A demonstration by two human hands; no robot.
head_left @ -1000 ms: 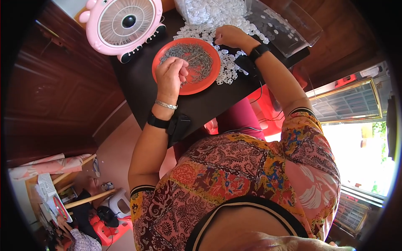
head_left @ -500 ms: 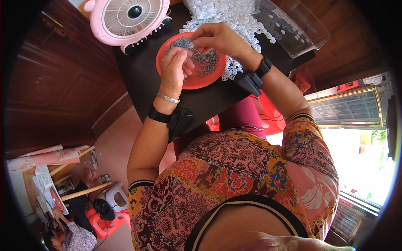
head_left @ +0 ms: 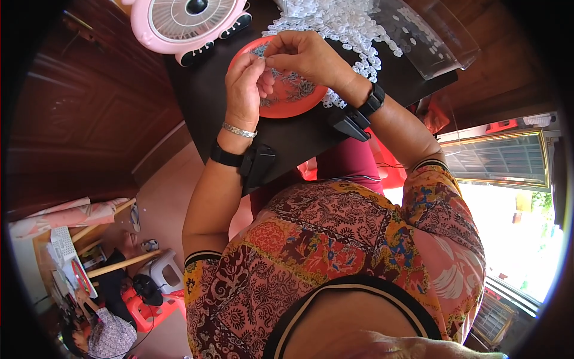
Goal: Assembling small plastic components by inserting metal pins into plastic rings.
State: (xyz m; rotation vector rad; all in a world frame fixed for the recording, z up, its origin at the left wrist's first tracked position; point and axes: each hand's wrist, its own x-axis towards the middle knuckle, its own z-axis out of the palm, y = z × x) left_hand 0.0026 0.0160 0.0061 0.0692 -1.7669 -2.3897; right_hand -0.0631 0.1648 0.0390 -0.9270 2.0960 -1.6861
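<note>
Head view: both hands pinch together over orange plate, pink fan beside.

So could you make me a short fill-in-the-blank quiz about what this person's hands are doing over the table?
1. Both hands meet above a round ____ plastic dish.
2. The heap of small white plastic pieces lies on a ____ tabletop.
3. The pink round fan stands nearer the ____ hand than the right hand.
4. Each wrist wears a ____ strap.

Missing words: orange; black; left; black
</note>
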